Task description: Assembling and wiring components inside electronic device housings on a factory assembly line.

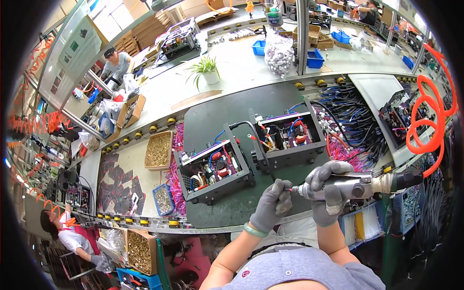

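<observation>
My right hand [329, 191], in a grey glove, is wrapped round a silver air screwdriver [355, 186] held nearly level, its tip toward the left. My left hand [273, 207], also gloved, pinches its fingertips at the end of the driver's bit [294, 190]; whatever small thing lies between them is hidden. Just beyond my hands, two open dark metal housings rest on a green mat [208, 111]. The left housing [217, 186] and the right housing [295, 155] both show circuit parts and coloured wires. A black cable loops between them.
An orange coiled air hose [430, 128] runs from the driver up the right side. Black cables [355, 113] lie right of the mat. Left stand a box of brass fittings [159, 150] and a blue bin of small parts [164, 199]. A potted plant [210, 76] stands behind. Two people work at the left.
</observation>
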A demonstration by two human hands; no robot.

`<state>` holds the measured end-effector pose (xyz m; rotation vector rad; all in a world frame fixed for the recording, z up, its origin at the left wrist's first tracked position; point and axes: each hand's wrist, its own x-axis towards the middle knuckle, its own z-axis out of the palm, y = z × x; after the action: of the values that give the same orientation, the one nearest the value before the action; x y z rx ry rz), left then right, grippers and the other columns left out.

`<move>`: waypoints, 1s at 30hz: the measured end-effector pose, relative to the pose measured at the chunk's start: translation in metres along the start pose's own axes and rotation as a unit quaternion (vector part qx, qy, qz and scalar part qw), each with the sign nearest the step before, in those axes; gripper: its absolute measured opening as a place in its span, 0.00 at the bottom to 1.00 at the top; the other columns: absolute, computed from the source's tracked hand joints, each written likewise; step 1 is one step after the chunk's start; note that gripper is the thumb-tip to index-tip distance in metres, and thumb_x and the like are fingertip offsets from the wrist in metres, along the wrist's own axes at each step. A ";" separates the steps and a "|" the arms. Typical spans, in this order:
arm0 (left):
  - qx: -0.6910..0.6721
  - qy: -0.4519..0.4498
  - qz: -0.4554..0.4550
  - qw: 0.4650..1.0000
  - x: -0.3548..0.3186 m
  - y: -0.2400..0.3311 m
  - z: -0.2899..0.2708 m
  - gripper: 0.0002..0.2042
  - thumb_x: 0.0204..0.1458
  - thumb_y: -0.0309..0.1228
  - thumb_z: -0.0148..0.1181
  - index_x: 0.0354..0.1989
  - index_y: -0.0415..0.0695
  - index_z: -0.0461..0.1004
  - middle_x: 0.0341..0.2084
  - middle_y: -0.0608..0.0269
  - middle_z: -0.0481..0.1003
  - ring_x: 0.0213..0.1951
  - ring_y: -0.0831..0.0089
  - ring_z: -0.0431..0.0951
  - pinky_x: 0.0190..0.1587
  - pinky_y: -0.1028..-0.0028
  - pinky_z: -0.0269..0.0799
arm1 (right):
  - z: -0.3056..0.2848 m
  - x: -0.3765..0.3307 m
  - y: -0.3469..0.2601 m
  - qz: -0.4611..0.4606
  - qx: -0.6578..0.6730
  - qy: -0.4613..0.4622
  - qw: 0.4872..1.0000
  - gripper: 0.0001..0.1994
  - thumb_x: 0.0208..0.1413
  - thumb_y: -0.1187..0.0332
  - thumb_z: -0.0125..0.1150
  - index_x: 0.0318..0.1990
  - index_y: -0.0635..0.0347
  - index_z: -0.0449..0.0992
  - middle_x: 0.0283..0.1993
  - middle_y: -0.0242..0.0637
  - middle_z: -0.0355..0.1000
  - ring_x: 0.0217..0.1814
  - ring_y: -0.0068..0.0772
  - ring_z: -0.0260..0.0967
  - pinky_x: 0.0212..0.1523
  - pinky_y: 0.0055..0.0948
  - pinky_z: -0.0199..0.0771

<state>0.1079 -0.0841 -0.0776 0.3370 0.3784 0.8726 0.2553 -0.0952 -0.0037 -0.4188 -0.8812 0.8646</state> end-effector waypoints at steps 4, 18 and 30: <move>-0.066 -0.014 -0.033 0.997 0.008 0.004 0.001 0.18 0.66 0.48 0.48 0.43 0.46 0.76 0.19 0.75 0.65 0.14 0.84 0.56 0.18 0.81 0.52 | -0.002 0.002 -0.002 -0.018 0.008 0.007 1.000 0.27 0.54 0.57 0.72 0.55 0.56 0.65 0.42 0.34 0.70 0.37 0.26 0.71 0.43 0.36 0.75; 0.156 0.060 0.125 0.978 0.007 -0.009 0.020 0.18 0.65 0.45 0.52 0.44 0.40 0.75 0.16 0.70 0.64 0.14 0.82 0.58 0.18 0.79 0.52 | 0.004 0.018 -0.005 0.002 0.056 0.038 0.998 0.24 0.56 0.61 0.69 0.54 0.59 0.66 0.39 0.35 0.69 0.35 0.25 0.70 0.43 0.34 0.76; 0.710 0.129 0.299 0.625 0.051 0.092 0.025 0.17 0.61 0.45 0.51 0.50 0.50 0.79 0.21 0.70 0.72 0.24 0.76 0.69 0.30 0.77 0.66 | -0.013 0.037 -0.025 -0.098 0.035 0.175 0.979 0.22 0.57 0.60 0.65 0.55 0.57 0.67 0.40 0.32 0.69 0.35 0.23 0.68 0.42 0.31 0.73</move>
<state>0.0872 0.0081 -0.0250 1.9337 1.2698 1.1094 0.2911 -0.0801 0.0232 -0.4009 -0.5534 0.6140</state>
